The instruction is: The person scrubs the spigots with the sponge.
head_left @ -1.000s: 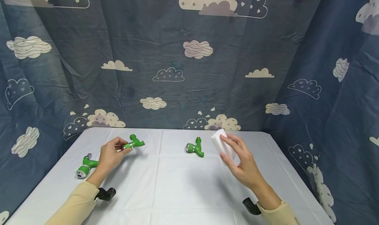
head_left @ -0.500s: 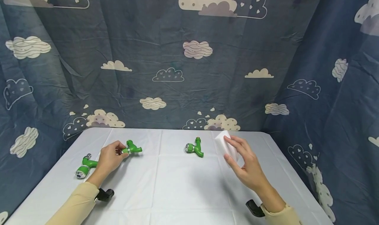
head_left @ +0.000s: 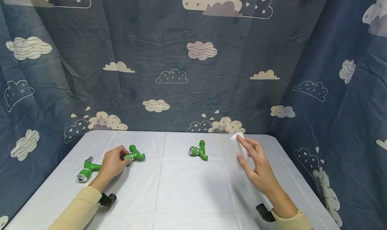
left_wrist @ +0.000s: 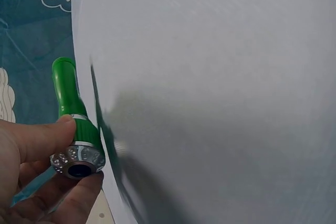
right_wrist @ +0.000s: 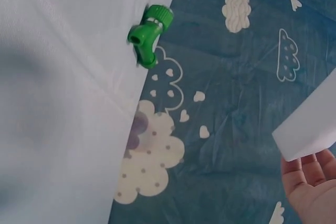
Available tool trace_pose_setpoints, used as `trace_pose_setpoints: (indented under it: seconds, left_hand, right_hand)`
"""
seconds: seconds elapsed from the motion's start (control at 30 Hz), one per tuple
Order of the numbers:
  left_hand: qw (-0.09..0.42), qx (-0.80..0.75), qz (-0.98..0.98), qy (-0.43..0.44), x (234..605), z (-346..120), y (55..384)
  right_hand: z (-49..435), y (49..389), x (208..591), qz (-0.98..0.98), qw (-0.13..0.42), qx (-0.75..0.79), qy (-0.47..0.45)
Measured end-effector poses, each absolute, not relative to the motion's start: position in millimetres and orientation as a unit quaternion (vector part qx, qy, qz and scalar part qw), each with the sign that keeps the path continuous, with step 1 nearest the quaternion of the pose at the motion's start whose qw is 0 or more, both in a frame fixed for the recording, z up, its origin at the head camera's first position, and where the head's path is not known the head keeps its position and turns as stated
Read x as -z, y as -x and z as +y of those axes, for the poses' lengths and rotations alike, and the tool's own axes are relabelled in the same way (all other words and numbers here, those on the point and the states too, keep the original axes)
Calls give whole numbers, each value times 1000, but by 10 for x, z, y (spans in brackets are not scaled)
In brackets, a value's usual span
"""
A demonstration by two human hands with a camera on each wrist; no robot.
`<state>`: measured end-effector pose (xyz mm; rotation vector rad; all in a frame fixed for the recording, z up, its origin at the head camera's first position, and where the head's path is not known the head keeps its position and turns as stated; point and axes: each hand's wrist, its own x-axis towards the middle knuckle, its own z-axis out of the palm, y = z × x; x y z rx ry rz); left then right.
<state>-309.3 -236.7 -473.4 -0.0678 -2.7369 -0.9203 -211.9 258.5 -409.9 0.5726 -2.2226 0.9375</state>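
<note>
Dark blue cloud-print backdrop behind and along both sides; white-covered worktop below. Clock hours read from worktop centre, head view.

At 10 o'clock, left hand, thumb and fingers pinching a green tap near its silver-tipped end. Contact between tap and worktop: cannot tell. At 9, second green tap, lying partly hidden, not gripped. At 1, third green tap, lying well apart from both hands. At 2, right hand, thumb and fingers gripping a white block, seemingly raised.

Changed over the past second: white block shifted towards 3 o'clock, now narrower to the head camera; pinched tap slightly lower. Meaning, as judged: wider gap between block and third green tap; both hands still occupied, nothing released yet.
</note>
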Motion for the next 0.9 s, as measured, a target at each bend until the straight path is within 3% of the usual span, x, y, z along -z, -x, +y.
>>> trace_pose_setpoints:
  seconds: [0.9]
  left_hand:
    - [99, 265, -958, 45, 4694, -2340, 3113]
  right_hand:
    - [2813, 2089, 4118, -872, 299, -352, -162]
